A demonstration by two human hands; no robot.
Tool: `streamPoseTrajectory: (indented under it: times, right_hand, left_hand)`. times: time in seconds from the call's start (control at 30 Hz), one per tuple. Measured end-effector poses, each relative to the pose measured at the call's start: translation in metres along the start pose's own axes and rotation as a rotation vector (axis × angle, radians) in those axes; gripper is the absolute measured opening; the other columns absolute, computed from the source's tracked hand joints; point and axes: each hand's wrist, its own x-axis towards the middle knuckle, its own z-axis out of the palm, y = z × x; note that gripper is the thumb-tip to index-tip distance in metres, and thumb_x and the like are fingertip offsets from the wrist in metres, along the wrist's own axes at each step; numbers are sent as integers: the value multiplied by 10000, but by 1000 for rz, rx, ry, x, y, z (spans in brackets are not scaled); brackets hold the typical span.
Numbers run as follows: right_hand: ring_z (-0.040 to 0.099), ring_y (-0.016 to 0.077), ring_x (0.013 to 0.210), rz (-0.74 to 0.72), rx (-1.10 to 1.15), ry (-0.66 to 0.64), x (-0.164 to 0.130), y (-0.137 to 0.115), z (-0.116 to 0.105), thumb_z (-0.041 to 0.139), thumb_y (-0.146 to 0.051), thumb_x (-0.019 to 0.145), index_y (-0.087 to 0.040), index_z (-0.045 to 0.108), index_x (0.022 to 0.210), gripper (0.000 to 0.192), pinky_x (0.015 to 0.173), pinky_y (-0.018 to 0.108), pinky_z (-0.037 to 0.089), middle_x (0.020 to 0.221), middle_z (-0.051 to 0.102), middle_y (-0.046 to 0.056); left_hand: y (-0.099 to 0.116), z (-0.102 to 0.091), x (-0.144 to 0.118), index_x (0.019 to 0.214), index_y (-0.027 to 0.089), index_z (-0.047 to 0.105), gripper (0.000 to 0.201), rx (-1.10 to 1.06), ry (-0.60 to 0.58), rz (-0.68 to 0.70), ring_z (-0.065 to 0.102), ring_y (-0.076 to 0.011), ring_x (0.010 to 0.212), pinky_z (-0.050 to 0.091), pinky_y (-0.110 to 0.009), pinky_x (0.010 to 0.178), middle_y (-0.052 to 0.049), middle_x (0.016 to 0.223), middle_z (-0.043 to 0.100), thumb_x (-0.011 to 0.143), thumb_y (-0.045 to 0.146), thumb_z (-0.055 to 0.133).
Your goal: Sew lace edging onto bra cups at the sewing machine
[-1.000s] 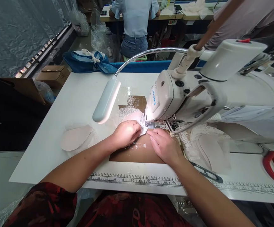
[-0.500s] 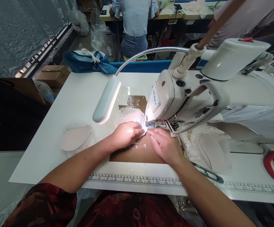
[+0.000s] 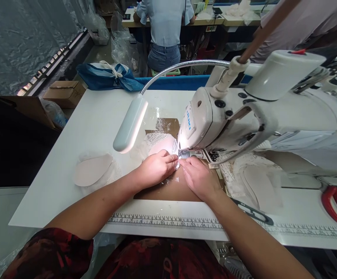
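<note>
White table (image 3: pixel 78 128) with a printed ruler strip (image 3: pixel 162 221) along the near edge; gooseneck lamp (image 3: pixel 130 124) lit over it. Plastic sheeting (image 3: pixel 19 35) covers the left wall, with a cardboard box (image 3: pixel 64 93) and blue bag (image 3: pixel 107 75) on the floor behind the table. Farther back, a person in a light blue shirt (image 3: pixel 165 19) sits at another bench (image 3: pixel 209 17).
</note>
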Motion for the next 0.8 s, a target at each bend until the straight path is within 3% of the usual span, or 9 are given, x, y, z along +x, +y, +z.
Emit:
streamPoseTrajectory:
  times: [0.23, 0.4, 0.8]
  right_hand:
    - [600, 160, 839, 25, 79, 0, -1, 4, 3, 451, -130, 895, -196, 689, 1131, 341, 722, 253, 418, 912, 710, 48]
    - [568, 139, 738, -73, 88, -1, -4, 3, 0, 453, -91, 864, -191, 700, 1095, 352, 658, 258, 400, 925, 701, 40]
    - [565, 174, 766, -34, 18, -19, -1, 0, -4, 442, -94, 860, -195, 696, 1111, 371, 671, 285, 392, 891, 706, 40]
  left_hand:
    - [3, -6, 6, 1087, 112, 670, 315, 15, -17, -52, 586, -208, 874, 532, -351, 789, -110, 1191, 656, 983, 278, 424]
    - [2, -7, 6, 1099, 102, 672, 331, 22, -16, -54, 607, -212, 890, 535, -348, 787, -125, 1198, 652, 982, 276, 415]
    - [-3, -4, 8, 1135, 104, 654, 340, 8, 17, -85, 575, -210, 885, 517, -357, 780, -135, 1199, 647, 986, 261, 391]
